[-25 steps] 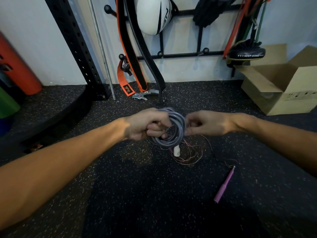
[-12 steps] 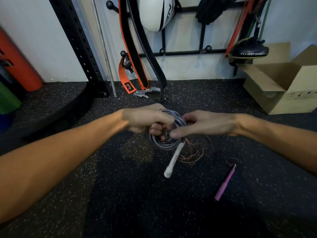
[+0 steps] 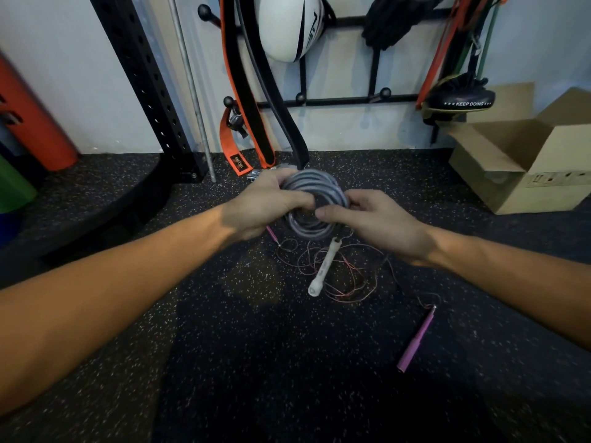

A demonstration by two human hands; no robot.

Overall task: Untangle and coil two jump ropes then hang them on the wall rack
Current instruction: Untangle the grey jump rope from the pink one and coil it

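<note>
The grey coil is raised higher than half a second ago. The left hand [image 3: 265, 203] clasps the left side of the grey jump rope coil [image 3: 311, 187] and the right hand [image 3: 380, 219] pinches its right edge — the white handle [image 3: 324, 266] dangles below, over the tangled pink rope [image 3: 351, 282] on the floor.

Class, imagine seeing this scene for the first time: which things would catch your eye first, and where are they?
Dead centre, the left hand and right hand hold a grey rope coil, a white handle hanging beneath it. Below lies a tangled thin pink rope, its pink handle off to the lower right.
</note>
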